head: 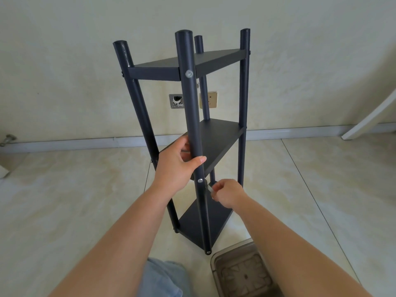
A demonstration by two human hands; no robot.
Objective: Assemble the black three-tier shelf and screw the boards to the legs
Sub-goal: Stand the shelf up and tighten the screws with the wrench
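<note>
Three boards are seen fixed between four legs of the black shelf [216,133], which stands upright on the tiled floor [321,189] near the wall. The nearest leg [190,108] is gripped by the left hand [180,161], fingers curled round it. A small silvery tool [211,186], possibly a hex key, is pinched by the right hand [228,192] just beside that leg, under the middle board [218,138].

Three-tier shelf [214,144] standing on the floor [64,200] before the wall [85,61]. Left hand [177,166] around the nearest leg [191,116], between top and middle boards; right hand [227,192] just right of that leg, below the middle board [218,142]. Socket [211,100] behind the shelf. Tray [242,273] at lower right, near the shelf's foot.
</note>
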